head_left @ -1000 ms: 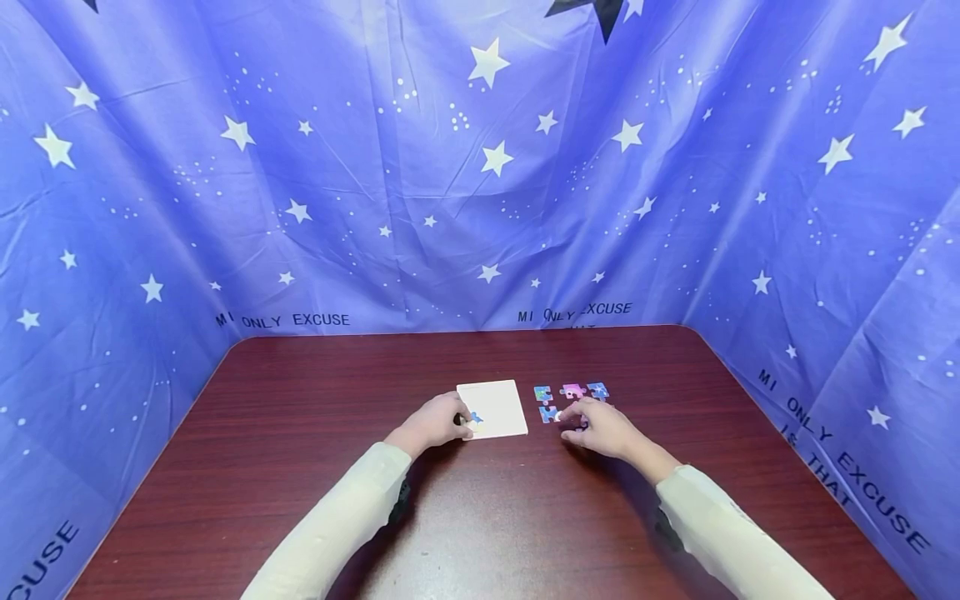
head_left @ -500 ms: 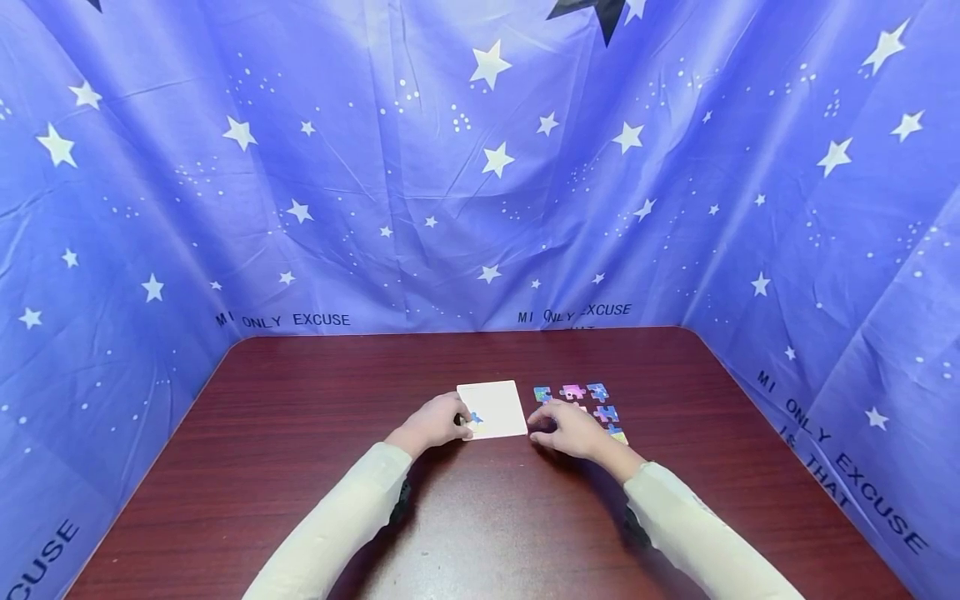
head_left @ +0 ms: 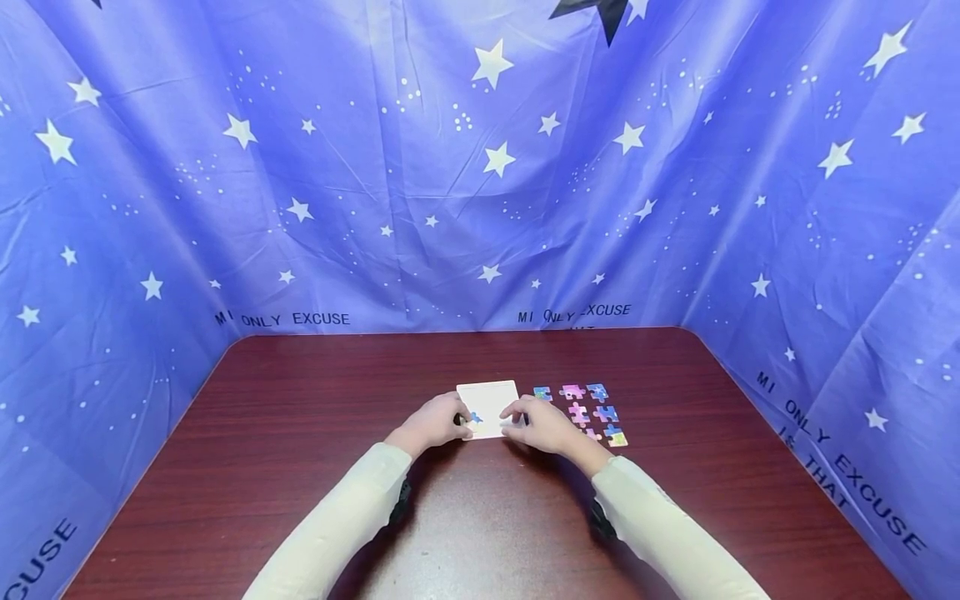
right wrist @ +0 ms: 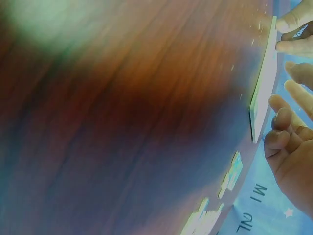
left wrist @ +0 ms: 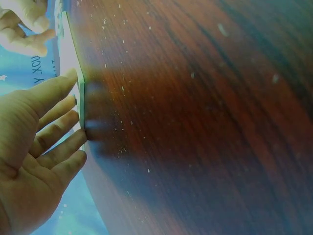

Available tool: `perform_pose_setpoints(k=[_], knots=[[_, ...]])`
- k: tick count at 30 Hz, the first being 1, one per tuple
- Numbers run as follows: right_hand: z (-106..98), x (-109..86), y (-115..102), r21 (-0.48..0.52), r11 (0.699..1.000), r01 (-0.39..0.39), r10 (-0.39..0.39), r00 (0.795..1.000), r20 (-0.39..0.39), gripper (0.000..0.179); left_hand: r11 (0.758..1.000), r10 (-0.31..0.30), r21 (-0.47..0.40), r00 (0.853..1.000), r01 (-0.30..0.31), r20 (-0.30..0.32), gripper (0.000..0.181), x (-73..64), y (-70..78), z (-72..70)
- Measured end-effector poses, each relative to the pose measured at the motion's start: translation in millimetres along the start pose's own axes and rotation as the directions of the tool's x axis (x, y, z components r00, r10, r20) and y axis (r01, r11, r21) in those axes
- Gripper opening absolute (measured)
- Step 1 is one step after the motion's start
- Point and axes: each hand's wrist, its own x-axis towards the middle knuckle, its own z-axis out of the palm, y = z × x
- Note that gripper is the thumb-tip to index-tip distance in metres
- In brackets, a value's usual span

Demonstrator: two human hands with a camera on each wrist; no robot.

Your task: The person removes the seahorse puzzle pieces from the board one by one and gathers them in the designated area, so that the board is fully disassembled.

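Observation:
My left hand [head_left: 431, 427] holds the left edge of a square white puzzle board [head_left: 491, 400], its thumb at the near corner and its fingers along the side. Low on the left part of the board shows a small blue and yellow patch [head_left: 476, 419]. Over the board's right edge is my right hand [head_left: 542, 427], fingers bent and thumb close to the index finger. Whether anything sits between those tips is hidden. Beside that hand lie puzzle pieces, among them a pink one [head_left: 573, 392], a blue one [head_left: 597, 392] and a blue-yellow one [head_left: 617, 437].
The pieces lie flat in rough rows right of the board; my right hand partly covers the nearer ones. Under everything is a dark red wooden table [head_left: 315, 392]. A blue curtain [head_left: 420, 167] with stars surrounds its back and sides.
My right hand has moved left from the puzzle pieces to the board's right edge, uncovering several pieces. The left hand and the board have stayed put.

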Motion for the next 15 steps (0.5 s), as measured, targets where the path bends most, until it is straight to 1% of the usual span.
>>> perform_pose_setpoints(k=[2,4,7,15], knots=[[3.9,3.0,-0.5,0.018,1.0,0.001,-0.001,1.0,-0.01,0.022,1.0,0.002,-0.003,1.0,-0.002,-0.003,0.018,0.2,0.3,-0.3],[8.2,6.3,-1.7,0.037,0.999,-0.019,0.019,1.0,-0.016,0.022,1.0,-0.002,-0.013,1.0,0.002,-0.004,0.018,0.3,0.6,-0.6],[14.3,10.6,-2.6,0.043,0.999,-0.03,0.031,0.999,-0.022,0.022,1.0,-0.004,-0.021,1.0,0.003,-0.006,0.018,0.2,1.1,-0.9],[24.0,19.3,-10.4,0.094,0.993,-0.074,0.075,0.997,-0.005,0.023,1.0,0.003,-0.009,1.0,-0.003,-0.011,0.018,-0.2,1.1,0.1]])
